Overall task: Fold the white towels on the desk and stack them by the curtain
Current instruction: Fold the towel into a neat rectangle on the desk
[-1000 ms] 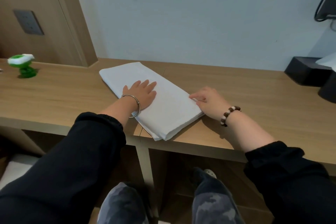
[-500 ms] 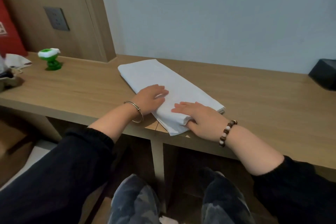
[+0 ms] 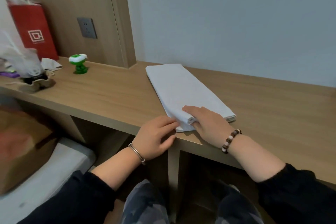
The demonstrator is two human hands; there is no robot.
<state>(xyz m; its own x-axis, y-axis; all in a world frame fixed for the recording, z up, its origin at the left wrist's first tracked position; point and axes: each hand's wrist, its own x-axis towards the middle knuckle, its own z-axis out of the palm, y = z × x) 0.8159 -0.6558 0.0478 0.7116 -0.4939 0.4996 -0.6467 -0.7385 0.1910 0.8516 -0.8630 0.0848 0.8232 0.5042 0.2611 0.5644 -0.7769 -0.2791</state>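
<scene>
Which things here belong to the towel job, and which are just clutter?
Job: towel, folded long on the desk; right hand gripping its near end; left hand touching its near corner.
Lying about: red bag, green toy, socket, cloth beside the bag.

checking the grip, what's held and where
Right hand grips the towel at its near end, thumb under; left hand touches the near corner, hold unclear.
</scene>
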